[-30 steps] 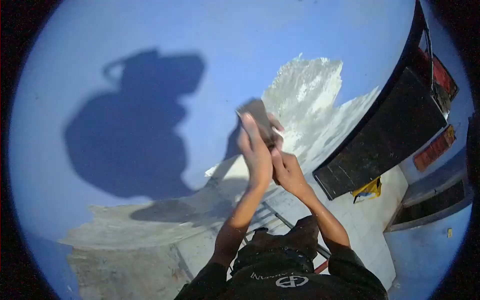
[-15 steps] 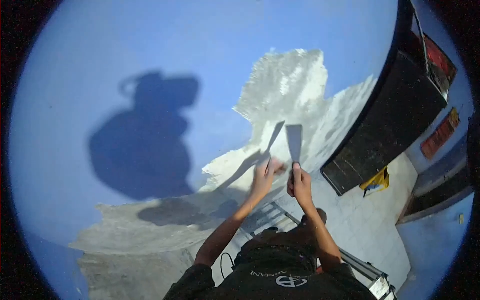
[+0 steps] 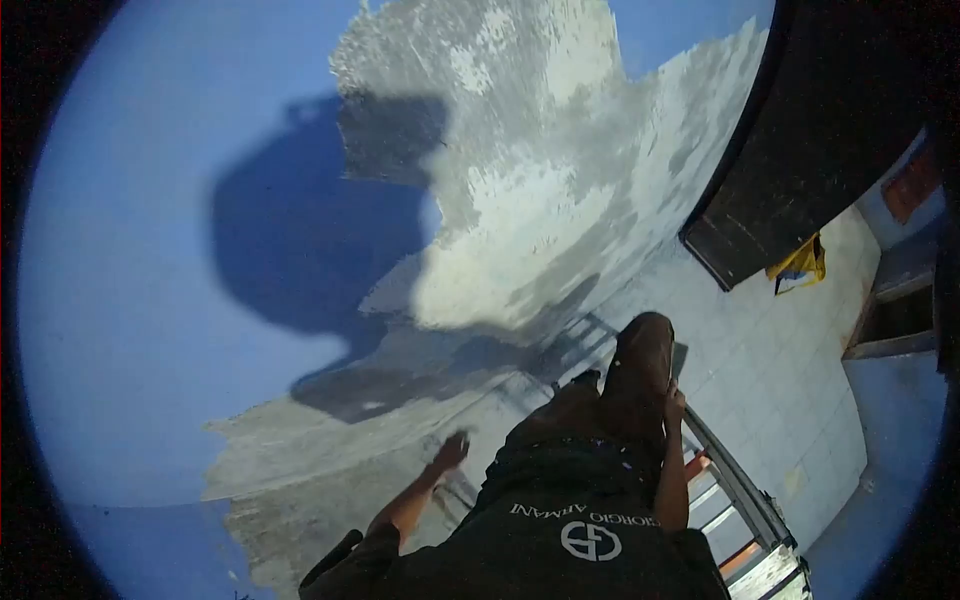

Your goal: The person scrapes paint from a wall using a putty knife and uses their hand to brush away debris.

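Note:
My right hand [image 3: 676, 405] is down beside my right leg, its fingers closed round a putty knife. Part of the grey blade of the putty knife [image 3: 680, 360] shows past my knee; its handle is mostly hidden by the hand and leg. My left hand [image 3: 450, 455] hangs low at my left side, near the bare grey strip of the wall. Motion smears its fingers, and I cannot make out anything in it. Ahead, the blue wall [image 3: 130, 260] has a large patch of white and grey filler [image 3: 540, 220] with ragged edges.
A metal ladder [image 3: 735, 480] is beneath me, its rungs showing at right. A dark cabinet-like piece [image 3: 800, 150] stands upper right, with a yellow item [image 3: 798, 265] by its foot. Pale tiles cover the floor [image 3: 770, 370]. My shadow falls across the wall.
Both hands have dropped from in front of the wall patch: the left down to the left, the right down beside my leg with the putty knife. The view has tilted downward.

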A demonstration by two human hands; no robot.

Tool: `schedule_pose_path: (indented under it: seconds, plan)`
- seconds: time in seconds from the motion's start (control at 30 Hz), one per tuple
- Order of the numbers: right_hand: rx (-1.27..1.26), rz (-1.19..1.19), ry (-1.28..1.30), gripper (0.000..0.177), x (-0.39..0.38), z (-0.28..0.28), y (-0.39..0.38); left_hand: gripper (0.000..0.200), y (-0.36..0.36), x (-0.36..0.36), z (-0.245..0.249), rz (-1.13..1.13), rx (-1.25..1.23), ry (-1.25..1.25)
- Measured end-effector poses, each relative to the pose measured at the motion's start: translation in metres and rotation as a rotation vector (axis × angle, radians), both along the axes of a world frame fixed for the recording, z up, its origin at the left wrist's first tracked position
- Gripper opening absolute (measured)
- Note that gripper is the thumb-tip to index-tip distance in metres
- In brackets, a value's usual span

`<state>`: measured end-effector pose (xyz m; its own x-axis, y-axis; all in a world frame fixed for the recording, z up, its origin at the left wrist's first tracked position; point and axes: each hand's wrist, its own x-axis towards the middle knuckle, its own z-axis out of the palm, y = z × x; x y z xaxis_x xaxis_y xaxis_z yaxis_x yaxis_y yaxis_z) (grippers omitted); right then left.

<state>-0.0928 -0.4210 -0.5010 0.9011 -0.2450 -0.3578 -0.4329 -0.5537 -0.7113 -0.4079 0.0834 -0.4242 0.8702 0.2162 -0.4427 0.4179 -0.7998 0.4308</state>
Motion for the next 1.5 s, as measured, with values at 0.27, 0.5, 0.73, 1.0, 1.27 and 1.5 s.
schedule_pose_path:
  seconds: [0.27,0.5,0.73,1.0,1.27,1.5]
  plan:
    - [0.011,0.285,0.025,0.060,0.019,0.027,0.017,0.039,-0.033,0.324,0.323,-0.071,0.375,-1.102]
    - [-0.017,0.209,0.441,0.057,-0.027,0.017,0.029,0.036,-0.029,0.405,0.355,0.204,1.369,-1.265]
    - [-0.132,0.523,0.244,0.055,-0.127,0.019,-0.154,0.032,-0.029,0.414,0.350,0.251,1.426,-1.380]
    - [-0.206,0.928,0.096,0.054,0.116,-0.053,-0.024,0.030,-0.021,0.411,0.337,0.301,1.279,-1.358]
    - [0.229,0.689,0.338,0.044,0.201,0.175,-0.004,0.027,-0.115,0.369,0.318,0.337,0.256,-0.903]
    - [0.366,1.113,0.304,0.036,0.196,0.312,0.003,0.017,-0.226,0.276,0.255,0.245,-0.627,-0.092]
